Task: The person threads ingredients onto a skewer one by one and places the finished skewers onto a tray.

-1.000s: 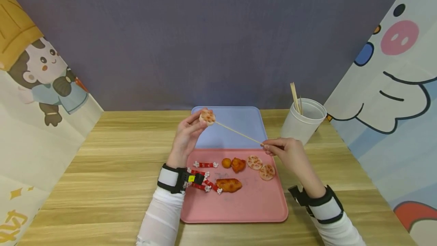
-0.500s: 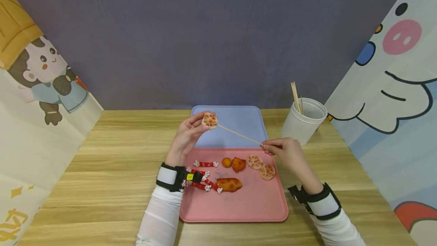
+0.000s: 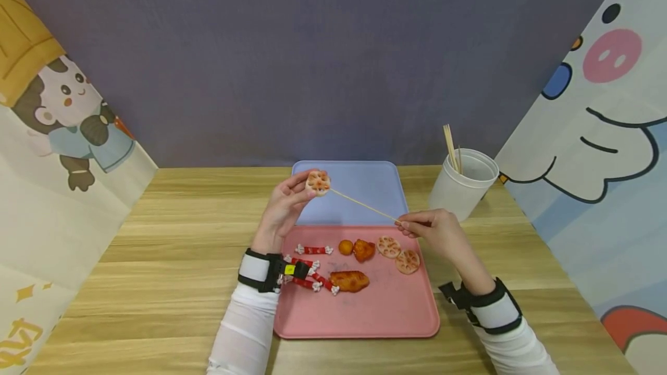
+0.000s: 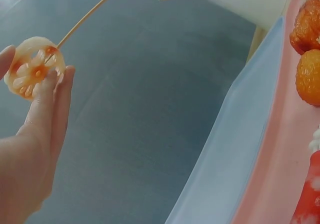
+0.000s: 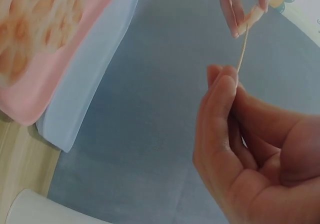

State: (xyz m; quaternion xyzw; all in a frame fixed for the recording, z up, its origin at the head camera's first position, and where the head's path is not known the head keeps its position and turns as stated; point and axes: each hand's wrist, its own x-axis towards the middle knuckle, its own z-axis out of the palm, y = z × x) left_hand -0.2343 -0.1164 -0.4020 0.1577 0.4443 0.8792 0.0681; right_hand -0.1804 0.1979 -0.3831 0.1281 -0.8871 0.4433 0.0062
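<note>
My left hand (image 3: 283, 207) pinches a lotus root slice (image 3: 318, 183) by its edges, above the blue tray (image 3: 359, 190). A thin wooden skewer (image 3: 362, 205) runs from the slice to my right hand (image 3: 435, 232), whose thumb and fingertips grip its other end. In the left wrist view the skewer (image 4: 87, 16) meets the slice (image 4: 37, 69) at its upper right, its tip showing within one of the holes. The right wrist view has the slice (image 5: 251, 20) nearly edge-on. Both hands are raised over the trays.
On the pink tray (image 3: 365, 320) lie two lotus root slices (image 3: 398, 254), a chicken wing (image 3: 349, 281), a round orange ball (image 3: 346, 247), a browned chunk (image 3: 364, 250) and several red-wrapped pieces (image 3: 314, 250). A white cup (image 3: 462, 187) with skewers (image 3: 450, 146) stands at the right.
The lotus root slice has turned slightly to face the head camera and sits a little lower than a second ago. Both hands keep their hold, with only small shifts.
</note>
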